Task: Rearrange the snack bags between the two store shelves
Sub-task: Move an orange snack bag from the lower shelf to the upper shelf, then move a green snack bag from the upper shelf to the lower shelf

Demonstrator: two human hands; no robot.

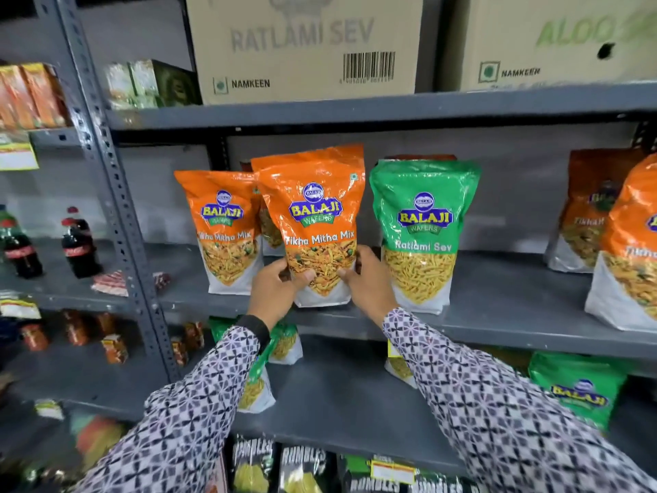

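Left hand (275, 291) and right hand (368, 284) clamp the base of an upright orange snack bag (314, 222) — long axis vertical — just above the shelf (497, 325) edge.

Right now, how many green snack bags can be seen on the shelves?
4. One Ratlami Sev bag stands on the middle shelf; on the lower shelf are two green bags behind the left sleeve and one bag far right. More may be hidden.

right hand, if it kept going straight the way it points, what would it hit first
Probably the orange Tikha Mitha Mix bag that the right hand already grips; past it, likely another orange bag behind, though depth is unclear.
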